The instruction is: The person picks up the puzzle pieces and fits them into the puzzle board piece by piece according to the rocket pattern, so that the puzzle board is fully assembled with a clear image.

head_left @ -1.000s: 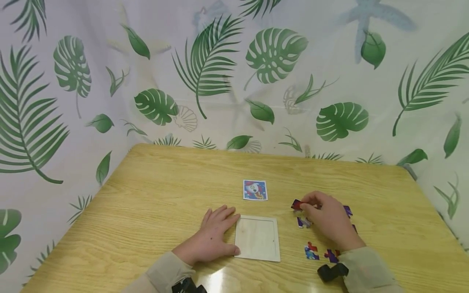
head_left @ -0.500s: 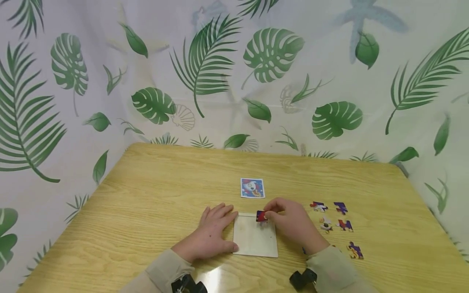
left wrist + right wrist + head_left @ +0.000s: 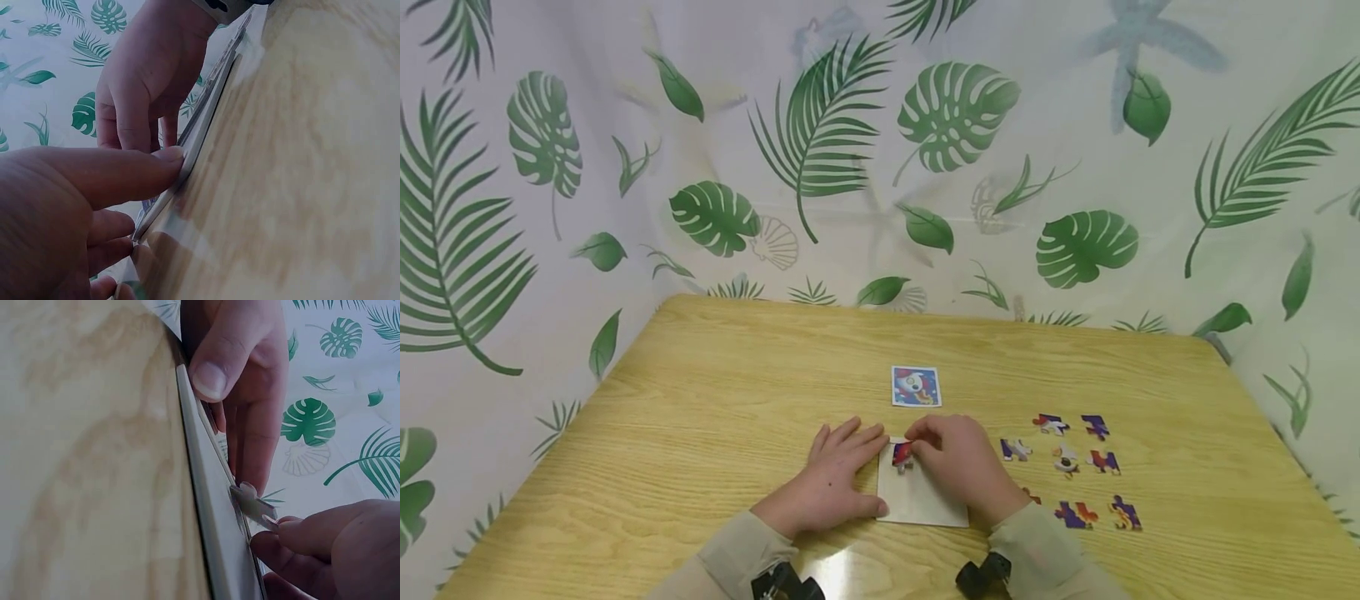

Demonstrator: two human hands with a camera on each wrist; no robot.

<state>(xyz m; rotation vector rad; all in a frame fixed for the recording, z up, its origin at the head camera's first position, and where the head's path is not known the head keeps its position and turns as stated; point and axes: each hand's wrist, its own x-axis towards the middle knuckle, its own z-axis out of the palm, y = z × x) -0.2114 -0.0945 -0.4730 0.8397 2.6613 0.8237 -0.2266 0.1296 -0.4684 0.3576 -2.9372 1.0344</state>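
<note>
The right hand (image 3: 961,458) pinched a puzzle piece (image 3: 901,454), tilted and not yet seated, over the tray (image 3: 921,502) at lower centre. The left hand (image 3: 831,485), fingers spread, touched its edge; loose pieces (image 3: 1064,461) lay unplaced, lower right.

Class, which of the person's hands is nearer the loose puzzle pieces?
Right. The right hand pinches a piece at the board, left of the loose puzzle pieces; the left hand rests at the board's left edge, farther away.
</note>
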